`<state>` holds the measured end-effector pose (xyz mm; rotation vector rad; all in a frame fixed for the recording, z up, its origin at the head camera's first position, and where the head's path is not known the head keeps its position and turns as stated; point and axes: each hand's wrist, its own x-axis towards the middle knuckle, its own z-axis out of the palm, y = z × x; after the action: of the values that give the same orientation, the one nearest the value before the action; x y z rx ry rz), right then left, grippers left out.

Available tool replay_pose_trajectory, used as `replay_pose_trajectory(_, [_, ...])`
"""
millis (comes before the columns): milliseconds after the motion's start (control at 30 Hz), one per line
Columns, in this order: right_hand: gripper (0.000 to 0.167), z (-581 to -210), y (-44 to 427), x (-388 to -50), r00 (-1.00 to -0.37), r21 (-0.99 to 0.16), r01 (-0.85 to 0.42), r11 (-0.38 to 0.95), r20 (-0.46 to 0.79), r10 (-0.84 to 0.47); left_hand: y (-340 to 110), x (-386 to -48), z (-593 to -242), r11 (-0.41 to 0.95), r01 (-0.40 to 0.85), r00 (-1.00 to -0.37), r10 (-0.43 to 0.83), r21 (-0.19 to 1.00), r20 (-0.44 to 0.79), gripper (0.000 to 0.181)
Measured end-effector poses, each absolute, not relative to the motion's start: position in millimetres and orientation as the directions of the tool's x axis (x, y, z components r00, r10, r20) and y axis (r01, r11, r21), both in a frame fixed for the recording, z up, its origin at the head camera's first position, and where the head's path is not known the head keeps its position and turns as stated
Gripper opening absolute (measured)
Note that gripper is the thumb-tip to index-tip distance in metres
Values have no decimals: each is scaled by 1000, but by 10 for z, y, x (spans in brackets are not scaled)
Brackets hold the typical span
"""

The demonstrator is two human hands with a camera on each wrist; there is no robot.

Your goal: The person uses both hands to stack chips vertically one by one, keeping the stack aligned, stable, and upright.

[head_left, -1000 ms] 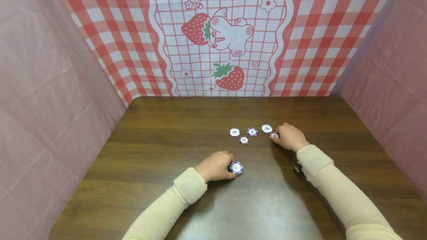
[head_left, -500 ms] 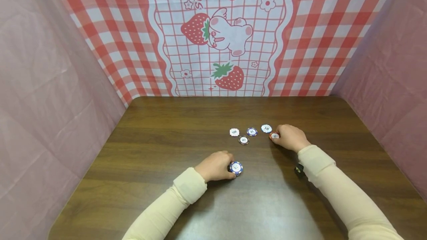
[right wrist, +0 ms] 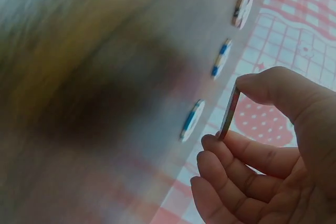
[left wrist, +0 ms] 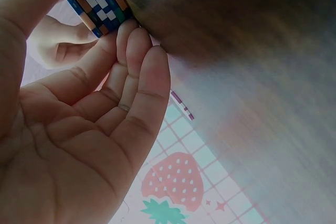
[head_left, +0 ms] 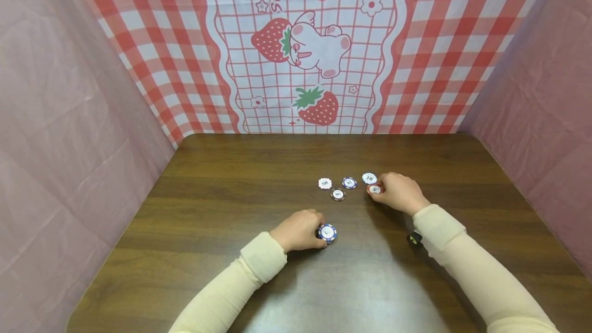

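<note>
My left hand (head_left: 299,230) grips the sides of a short stack of poker chips (head_left: 327,233) with a blue-and-white chip on top. In the left wrist view, the striped edges of the stacked chips (left wrist: 100,6) show between thumb and fingers. Farther off, my right hand (head_left: 400,191) pinches one red-rimmed poker chip (head_left: 373,189) between thumb and index finger. The right wrist view has this pinched chip (right wrist: 230,109) edge-on, raised off the tabletop. Right beside it lies a white-and-light-blue chip (head_left: 369,178) marked 10.
To the left of it lie a blue chip (head_left: 349,183), a dark-rimmed chip (head_left: 338,195) and a white chip (head_left: 325,184), all flat on the brown wooden table (head_left: 222,184). A checked strawberry cloth (head_left: 319,66) hangs behind; pink cloth (head_left: 69,117) flanks both sides.
The right hand has shifted slightly left with the red-rimmed chip, closer to the chip marked 10. My left hand and its stack have stayed in place.
</note>
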<state>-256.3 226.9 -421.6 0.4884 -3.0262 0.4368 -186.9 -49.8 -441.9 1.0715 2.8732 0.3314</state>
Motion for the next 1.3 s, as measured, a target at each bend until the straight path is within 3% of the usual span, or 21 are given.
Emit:
replay_pose_trajectory(833, [18, -4120, 1810, -2178, -866, -306, -500, 810, 197, -460, -498, -1856, -4411, 739, 637, -760, 649, 219, 19, 31])
replay_pose_trajectory(1300, [20, -4109, 1594, -2006, -775, -227, -629, 743, 255, -578, -492, -1869, -4402, 748, 629, -766, 642, 212, 6, 29])
